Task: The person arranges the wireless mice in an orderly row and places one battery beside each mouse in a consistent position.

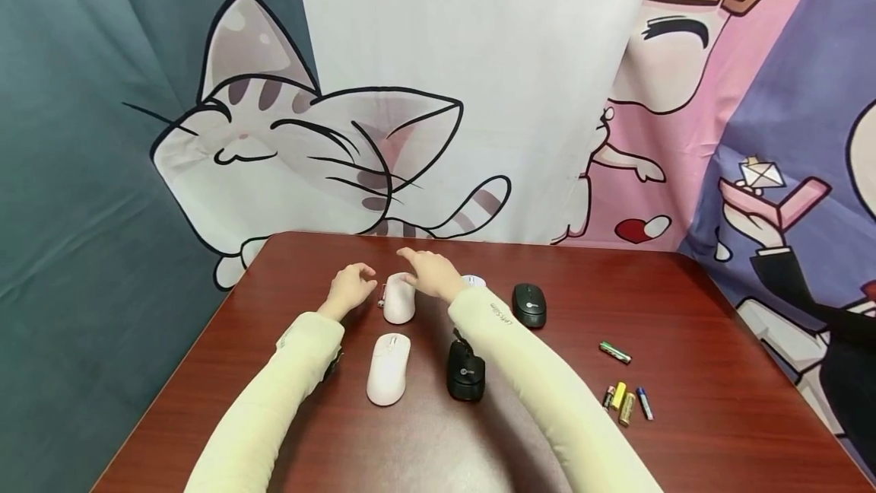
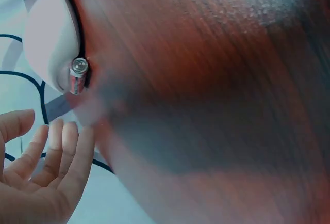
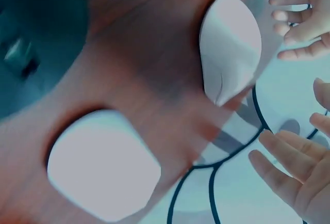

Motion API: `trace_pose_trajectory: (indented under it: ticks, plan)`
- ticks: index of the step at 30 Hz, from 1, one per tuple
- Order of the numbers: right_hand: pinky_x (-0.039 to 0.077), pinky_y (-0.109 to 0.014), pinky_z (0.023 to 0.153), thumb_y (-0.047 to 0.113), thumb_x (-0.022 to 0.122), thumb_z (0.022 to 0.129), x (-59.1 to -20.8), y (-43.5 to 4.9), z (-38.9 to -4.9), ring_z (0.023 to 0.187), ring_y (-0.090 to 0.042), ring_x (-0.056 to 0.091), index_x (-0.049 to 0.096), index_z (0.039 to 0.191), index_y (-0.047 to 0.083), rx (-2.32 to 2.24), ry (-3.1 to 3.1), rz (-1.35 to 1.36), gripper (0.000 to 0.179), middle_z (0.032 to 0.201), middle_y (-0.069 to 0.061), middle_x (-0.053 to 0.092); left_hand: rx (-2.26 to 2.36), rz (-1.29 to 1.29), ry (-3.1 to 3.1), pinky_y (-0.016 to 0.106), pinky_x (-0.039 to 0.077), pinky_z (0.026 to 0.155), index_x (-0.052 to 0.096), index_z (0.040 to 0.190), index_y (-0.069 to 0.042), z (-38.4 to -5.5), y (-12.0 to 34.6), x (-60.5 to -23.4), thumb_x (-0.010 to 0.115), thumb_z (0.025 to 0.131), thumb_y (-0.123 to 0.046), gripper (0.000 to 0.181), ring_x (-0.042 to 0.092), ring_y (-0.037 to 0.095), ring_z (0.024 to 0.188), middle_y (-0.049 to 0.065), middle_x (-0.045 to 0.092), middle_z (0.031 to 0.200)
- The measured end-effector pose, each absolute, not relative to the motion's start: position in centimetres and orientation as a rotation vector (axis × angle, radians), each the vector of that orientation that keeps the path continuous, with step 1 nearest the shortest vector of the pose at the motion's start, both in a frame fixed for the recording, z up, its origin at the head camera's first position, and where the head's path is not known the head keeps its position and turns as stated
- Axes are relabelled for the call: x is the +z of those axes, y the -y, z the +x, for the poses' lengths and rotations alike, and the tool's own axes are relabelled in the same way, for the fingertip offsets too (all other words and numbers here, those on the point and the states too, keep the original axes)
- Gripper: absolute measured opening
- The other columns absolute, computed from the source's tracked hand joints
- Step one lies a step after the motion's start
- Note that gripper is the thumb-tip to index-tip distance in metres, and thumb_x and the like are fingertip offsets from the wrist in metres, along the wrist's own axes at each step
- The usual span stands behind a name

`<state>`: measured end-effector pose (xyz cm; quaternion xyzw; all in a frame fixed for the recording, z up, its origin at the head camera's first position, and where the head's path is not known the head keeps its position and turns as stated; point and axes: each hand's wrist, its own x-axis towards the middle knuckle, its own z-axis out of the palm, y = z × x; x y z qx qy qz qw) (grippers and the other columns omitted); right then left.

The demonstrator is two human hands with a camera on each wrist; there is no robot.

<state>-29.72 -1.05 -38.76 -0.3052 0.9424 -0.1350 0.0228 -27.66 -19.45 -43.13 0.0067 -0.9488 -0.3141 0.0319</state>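
Pale yellow fabric sleeves (image 1: 541,371) stretch over a glossy reddish-brown wooden table (image 1: 684,326). Between the empty hands sits a smooth white oval computer mouse (image 1: 399,301), a small metallic cylindrical battery (image 1: 381,297) just beside it. Left hand (image 1: 347,287): thumb apart from gently bent fingers; right hand (image 1: 431,275): fingers spread. Nearer lies a black plastic mouse (image 1: 466,376).

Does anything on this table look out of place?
One battery does: it sits right beside a white mouse, away from the other batteries off to the right. I see no spill or damage.
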Motion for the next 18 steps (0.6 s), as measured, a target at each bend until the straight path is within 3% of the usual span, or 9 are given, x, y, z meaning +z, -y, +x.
trace_pose_trajectory:
  ticks: [10,18]
  plan:
    - [0.051,-0.04,0.084,0.019,0.056,0.094,-36.4,-3.3,-28.7,0.101,-0.026,0.064,0.054,0.125,0.01,-0.738,-2.975,-0.973,0.033,0.11,-0.012,0.067,-0.548,-0.259,2.849,0.046,0.051,0.073,0.066,0.096,-0.005,-27.2,17.8,-42.0,0.062,0.087,-0.013,0.012,0.063,0.031,0.083,0.014,0.067,0.089]
    - [0.051,-0.037,0.08,0.013,0.054,0.094,-35.9,-7.5,-27.3,0.095,-0.023,0.065,0.06,0.114,0.008,-0.977,-2.991,-1.007,0.021,0.107,-0.011,0.068,-0.585,-0.374,2.782,0.04,0.048,0.064,0.068,0.095,-0.007,-25.6,16.1,-40.9,0.065,0.086,-0.015,0.012,0.059,0.022,0.072,0.011,0.065,0.082]
